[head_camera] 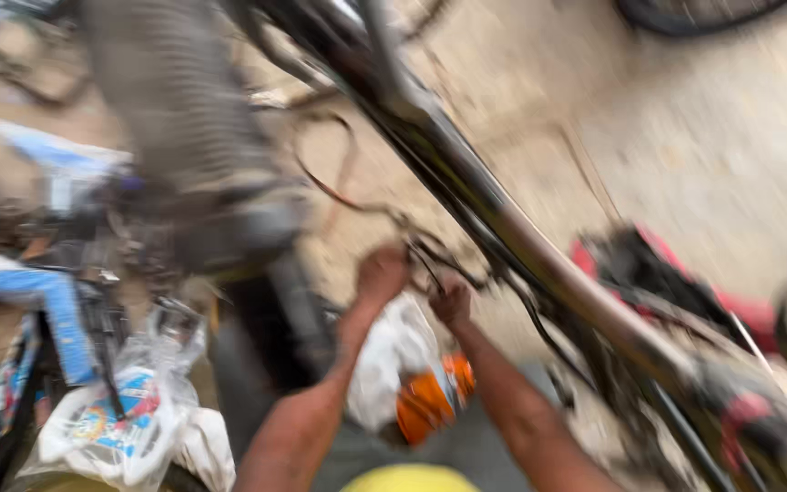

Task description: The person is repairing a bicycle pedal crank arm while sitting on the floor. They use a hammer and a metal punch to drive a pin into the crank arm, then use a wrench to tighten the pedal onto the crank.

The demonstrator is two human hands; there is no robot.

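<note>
Forearms come up from the bottom edge toward the bicycle frame tube [512, 228], the dark bar whose long axis runs from upper left down to lower right across the view, and everything here is placed by it. Just under the tube's middle, the left hand [382, 276] and the right hand [451, 301] sit close together, both bunched rather than spread; motion blur hides the fingertips, so whether either one actually pinches something cannot be told. Between them and the tube hangs a thin dark cable [430, 258], looping up and to the left of the hands; the right hand is nearer to the tube, the left nearer to the loop. Below the hands, on the near side of the tube, lie a white plastic bag [393, 351] and an orange object [430, 401] touching it. Left of the tube, well apart, a ribbed tyre [170, 100] rises, with printed plastic bags [111, 428] heaped at its foot. Beyond the tube's lower end shows a red part [676, 273], too blurred to name. Farther still spreads bare, pale dusty ground [721, 128]
</note>
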